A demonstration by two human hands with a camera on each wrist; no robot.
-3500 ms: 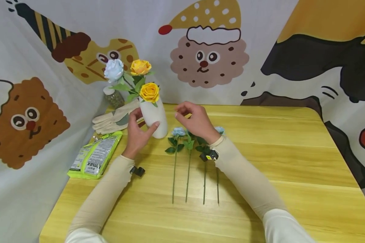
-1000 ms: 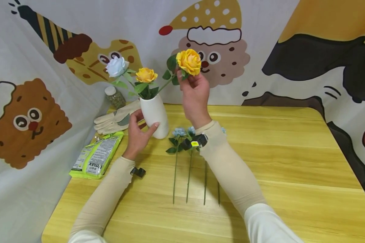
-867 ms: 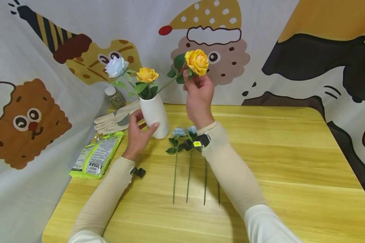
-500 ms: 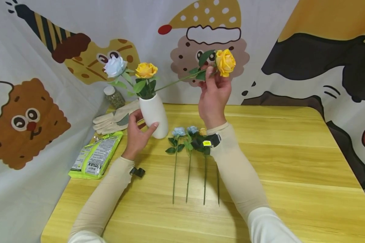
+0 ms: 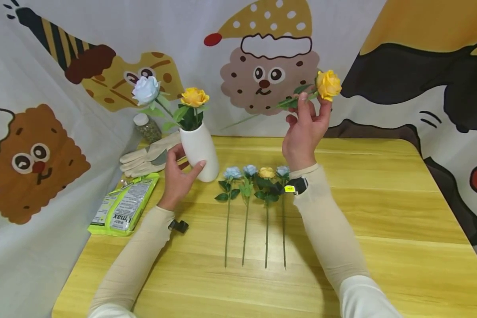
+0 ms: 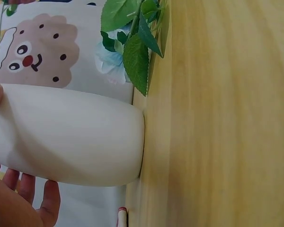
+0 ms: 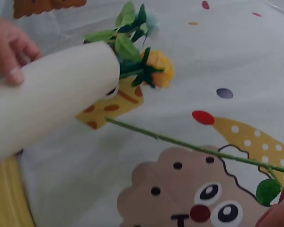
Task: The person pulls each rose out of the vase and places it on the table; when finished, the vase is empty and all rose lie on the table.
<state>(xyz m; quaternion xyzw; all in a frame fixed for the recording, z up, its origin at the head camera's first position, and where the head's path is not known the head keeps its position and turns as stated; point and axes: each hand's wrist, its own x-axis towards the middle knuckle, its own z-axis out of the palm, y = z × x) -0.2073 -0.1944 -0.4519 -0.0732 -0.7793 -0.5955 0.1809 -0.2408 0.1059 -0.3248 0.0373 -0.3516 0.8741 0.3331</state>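
My left hand grips the white vase, which stands upright on the table. A pale blue rose and a yellow rose stick out of its mouth. Up at the right, my right hand pinches another yellow rose just below its bloom. The stem of that rose points left, and its end is outside the vase in the right wrist view. In the left wrist view the vase has the thumb on one side and fingertips on the other.
On the table, several roses lie side by side, among them a yellow one and a blue one. Left of the vase are a green and silver packet, a work glove and a small jar. A printed cloth hangs behind.
My right hand has taken hold of a yellow rose in the vase, drawn it out and carried it to the right. The left hand has stayed on the vase.
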